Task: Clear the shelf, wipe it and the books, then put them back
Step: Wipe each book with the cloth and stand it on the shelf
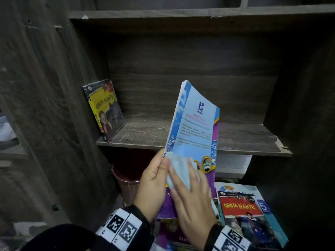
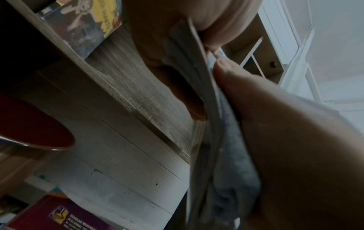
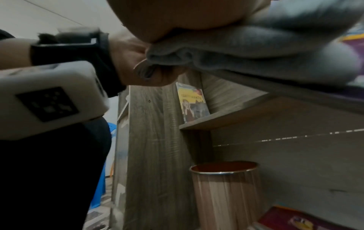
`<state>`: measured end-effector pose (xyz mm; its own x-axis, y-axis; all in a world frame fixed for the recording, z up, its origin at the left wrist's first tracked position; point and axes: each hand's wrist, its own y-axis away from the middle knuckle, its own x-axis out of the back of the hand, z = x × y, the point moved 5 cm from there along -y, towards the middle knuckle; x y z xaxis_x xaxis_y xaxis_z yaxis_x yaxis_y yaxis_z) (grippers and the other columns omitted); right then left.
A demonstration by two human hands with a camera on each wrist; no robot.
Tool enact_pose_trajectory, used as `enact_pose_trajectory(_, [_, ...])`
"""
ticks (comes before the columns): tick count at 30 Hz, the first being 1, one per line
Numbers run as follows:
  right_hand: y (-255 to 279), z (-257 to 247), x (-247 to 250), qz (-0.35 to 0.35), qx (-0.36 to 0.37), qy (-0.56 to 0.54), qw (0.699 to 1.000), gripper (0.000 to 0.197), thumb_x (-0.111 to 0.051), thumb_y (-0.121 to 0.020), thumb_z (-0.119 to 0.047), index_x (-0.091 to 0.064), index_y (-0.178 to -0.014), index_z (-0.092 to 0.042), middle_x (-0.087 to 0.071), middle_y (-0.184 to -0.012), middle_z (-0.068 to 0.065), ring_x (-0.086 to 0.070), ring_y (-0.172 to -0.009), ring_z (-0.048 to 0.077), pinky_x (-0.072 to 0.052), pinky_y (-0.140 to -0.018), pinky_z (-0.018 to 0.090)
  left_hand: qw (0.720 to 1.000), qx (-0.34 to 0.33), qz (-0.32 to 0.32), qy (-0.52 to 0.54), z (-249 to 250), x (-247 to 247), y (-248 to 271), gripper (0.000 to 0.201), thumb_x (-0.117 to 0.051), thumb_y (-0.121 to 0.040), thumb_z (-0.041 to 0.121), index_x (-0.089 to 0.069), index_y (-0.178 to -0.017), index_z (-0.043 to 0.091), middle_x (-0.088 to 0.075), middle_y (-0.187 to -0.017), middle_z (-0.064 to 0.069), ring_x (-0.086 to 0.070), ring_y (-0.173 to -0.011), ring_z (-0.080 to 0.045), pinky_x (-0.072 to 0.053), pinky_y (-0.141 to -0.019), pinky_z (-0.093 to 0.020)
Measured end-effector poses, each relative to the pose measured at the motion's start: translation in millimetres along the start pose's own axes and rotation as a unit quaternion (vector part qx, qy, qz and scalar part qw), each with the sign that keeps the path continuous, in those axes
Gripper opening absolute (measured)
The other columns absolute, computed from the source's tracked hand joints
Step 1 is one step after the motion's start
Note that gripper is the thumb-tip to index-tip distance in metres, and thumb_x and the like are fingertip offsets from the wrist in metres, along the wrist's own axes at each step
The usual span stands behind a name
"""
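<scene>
Left hand (image 1: 154,180) grips a thin blue softcover book (image 1: 194,124) by its lower left edge, thumb on the front, fingers curled behind; a purple book (image 1: 210,180) appears to be held behind it, though whether it is in the same grip is unclear. Book stands tilted in front of the shelf (image 1: 235,140), top corner toward 12 o'clock, off any surface. Right hand (image 1: 194,200) lies flat with straight fingers, pressing a pale grey cloth (image 1: 179,171) onto the cover's lower part, at 6 o'clock on the book. Judged step: wiping this book before it goes back. Shelf board holds one yellow-covered book (image 1: 104,109), leaning against the side panel at 9 o'clock of the held book. More books wait in a pile (image 1: 253,214) below at 4 o'clock, red cover on top. Red-lined bin (image 1: 126,171) under the shelf at 7 o'clock. Handling guess: softcover is light and floppy, top already curling, glossy cover likely slick under cloth. Best hold is near the spine and bottom edge, with fingers backing the cover so wiping pressure does not fold it. Cloth is soft and may bunch, so keep the palm flat. Risk: the purple one slipping out behind.
</scene>
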<state>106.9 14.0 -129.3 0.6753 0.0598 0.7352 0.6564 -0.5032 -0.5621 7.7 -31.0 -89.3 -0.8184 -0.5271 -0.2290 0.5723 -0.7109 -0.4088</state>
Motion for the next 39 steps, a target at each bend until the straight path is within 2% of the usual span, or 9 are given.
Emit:
enact_pose_trajectory(4, [-20.6,13.3,19.5,0.031,0.012,0.014,0.999,0.048,-0.010,-0.099,-0.057,-0.009,-0.147,-0.052,-0.013,-0.159,0.000,-0.024,-0.136,0.032,-0.017,-0.108,0.042,0.998,0.019,-0.053,-0.027,-6.6,-6.4,5.1,0.034,-0.043,-0.099,0.028,-0.058,-0.126,0.015,-0.067,-0.122,0.002,-0.061,-0.116,-0.013,-0.046,-0.098,-0.021])
enact_pose_trajectory(10, [-64.7,107.9,85.9,0.176,-0.283,-0.002,0.943,0.089,-0.025,-0.076,-0.079,-0.005,-0.152,-0.037,-0.002,-0.160,0.010,-0.014,-0.141,0.037,-0.016,-0.111,0.055,0.988,0.055,-0.135,-0.048,-3.8,-10.3,13.5,0.034,-0.047,-0.089,0.023,-0.060,-0.120,0.019,-0.070,-0.117,0.003,-0.064,-0.106,-0.008,-0.049,-0.088,-0.019])
enact_pose_trajectory(14, [-66.5,124.7,80.6,0.227,-0.280,-0.264,0.894,0.082,-0.063,-0.080,-0.058,-0.027,-0.148,-0.030,-0.038,-0.148,0.006,-0.038,-0.135,0.025,-0.030,-0.114,0.047,0.996,0.014,-0.082,-0.009,13.4,6.7,-2.2,0.029,-0.048,-0.093,0.022,-0.068,-0.115,0.024,-0.069,-0.118,0.000,-0.064,-0.108,-0.013,-0.051,-0.089,-0.023])
enact_pose_trajectory(19, [-57.1,83.3,22.7,-0.027,-0.283,-0.653,0.702,0.088,-0.098,-0.032,-0.039,-0.065,-0.104,-0.003,-0.071,-0.096,0.019,-0.070,-0.077,0.028,-0.059,-0.069,0.037,0.999,-0.031,0.028,0.031,40.6,41.1,-30.4,0.029,-0.039,-0.097,0.016,-0.060,-0.118,0.017,-0.073,-0.108,0.000,-0.068,-0.095,-0.012,-0.055,-0.076,-0.022])
enact_pose_trajectory(22, [-40.8,56.6,8.8,-0.211,-0.260,-0.679,0.653,0.074,-0.095,-0.037,-0.016,-0.068,-0.103,0.004,-0.067,-0.098,0.030,-0.069,-0.076,0.037,-0.058,-0.069,0.046,0.995,-0.085,0.047,-0.036,62.1,60.3,-42.4,0.030,-0.039,-0.099,0.018,-0.060,-0.120,0.019,-0.072,-0.108,0.005,-0.066,-0.099,-0.009,-0.053,-0.079,-0.020])
enact_pose_trajectory(28, [-44.6,28.9,0.3,-0.119,-0.222,-0.631,0.734,0.061,-0.098,-0.033,-0.028,-0.076,-0.084,-0.004,-0.072,-0.092,0.020,-0.070,-0.079,0.027,-0.057,-0.067,0.032,0.979,-0.076,0.062,-0.176,64.6,98.8,-80.4,0.019,-0.054,-0.095,0.008,-0.068,-0.099,0.020,-0.074,-0.088,0.015,-0.065,-0.082,0.001,-0.051,-0.073,-0.017])
enact_pose_trajectory(31, [-68.9,6.5,-2.7,-0.051,-0.194,-0.575,0.793,0.014,-0.079,-0.069,0.001,-0.072,-0.079,-0.005,-0.074,-0.081,0.007,-0.069,-0.072,0.014,-0.054,-0.065,0.023,0.953,-0.043,0.174,-0.245,46.2,145.4,-105.2,0.022,-0.060,-0.092,0.007,-0.067,-0.085,0.027,-0.071,-0.079,0.008,-0.066,-0.080,-0.014,-0.055,-0.078,-0.035])
enact_pose_trajectory(34, [-102.0,-9.3,-20.0,-0.004,-0.198,-0.482,0.853,0.021,-0.064,-0.084,0.007,-0.068,-0.085,-0.013,-0.074,-0.075,-0.007,-0.066,-0.069,0.003,-0.052,-0.067,0.017,0.906,-0.002,0.257,-0.338,31.5,188.7,-119.0,0.017,-0.060,-0.088,0.005,-0.067,-0.092,0.020,-0.069,-0.095,-0.006,-0.064,-0.096,-0.028,-0.052,-0.089,-0.041])
enact_pose_trajectory(39, [-168.2,-28.7,-60.3,0.014,-0.217,-0.265,0.939,0.011,-0.058,-0.092,-0.024,-0.060,-0.103,-0.021,-0.069,-0.098,0.007,-0.063,-0.098,0.029,-0.045,-0.080,0.031,0.890,0.110,0.279,-0.344,-0.7,238.9,-134.7,0.035,-0.048,-0.088,0.004,-0.062,-0.120,0.010,-0.067,-0.115,-0.013,-0.061,-0.107,-0.033,-0.050,-0.095,-0.045])
